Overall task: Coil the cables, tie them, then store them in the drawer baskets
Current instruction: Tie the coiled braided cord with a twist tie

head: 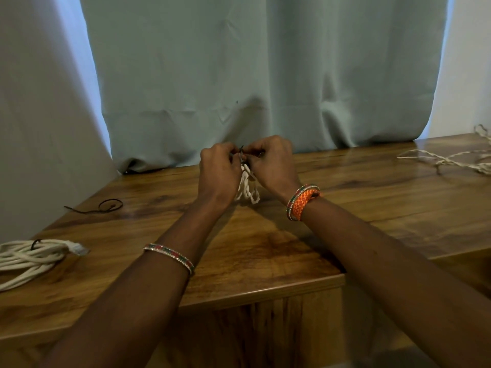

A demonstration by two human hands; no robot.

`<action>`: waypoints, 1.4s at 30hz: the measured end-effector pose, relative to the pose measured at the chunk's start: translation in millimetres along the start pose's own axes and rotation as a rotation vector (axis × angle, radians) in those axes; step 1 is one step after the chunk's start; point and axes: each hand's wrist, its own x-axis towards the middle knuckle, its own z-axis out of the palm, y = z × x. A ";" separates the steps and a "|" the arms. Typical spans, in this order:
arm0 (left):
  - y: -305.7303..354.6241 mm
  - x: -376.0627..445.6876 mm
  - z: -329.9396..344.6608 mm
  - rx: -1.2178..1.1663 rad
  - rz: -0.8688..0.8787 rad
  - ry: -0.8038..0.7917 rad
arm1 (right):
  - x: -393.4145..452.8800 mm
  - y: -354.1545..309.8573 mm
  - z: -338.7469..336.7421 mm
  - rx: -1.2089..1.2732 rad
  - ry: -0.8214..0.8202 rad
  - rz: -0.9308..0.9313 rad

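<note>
Hands meet at frame centre: left hand and right hand both pinch a dark tie atop a white coiled cable standing on the wooden table. Second tied cable lies lower left.

Bare tabletop between coiled cable and loose cable.

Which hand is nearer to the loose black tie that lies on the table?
Left. The left hand is closer to the loose black tie, though well to its right; the right hand is further right still.
</note>
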 end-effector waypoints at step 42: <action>6.4 6.5 -15.4 -0.526 0.004 -0.384 | 5.4 -6.9 -20.4 -0.079 0.005 -0.134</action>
